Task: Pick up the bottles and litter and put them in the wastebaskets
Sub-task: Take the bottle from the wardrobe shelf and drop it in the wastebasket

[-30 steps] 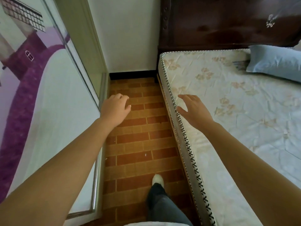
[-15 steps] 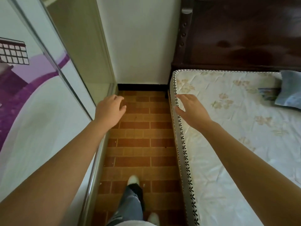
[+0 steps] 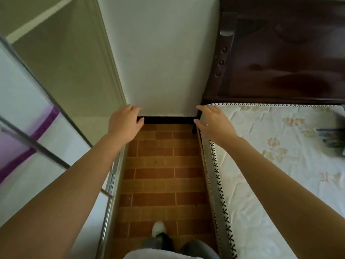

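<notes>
Hands advanced toward the wall's end; left hand (image 3: pixel 124 122) and right hand (image 3: pixel 211 122) spread, gripping nothing. No bottles or litter on floor (image 3: pixel 158 174); search elsewhere.

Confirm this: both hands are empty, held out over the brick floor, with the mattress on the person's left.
Not quite. The head view shows the mattress on the person's right. The rest holds: left hand and right hand are empty, held out over the brick floor.
</notes>
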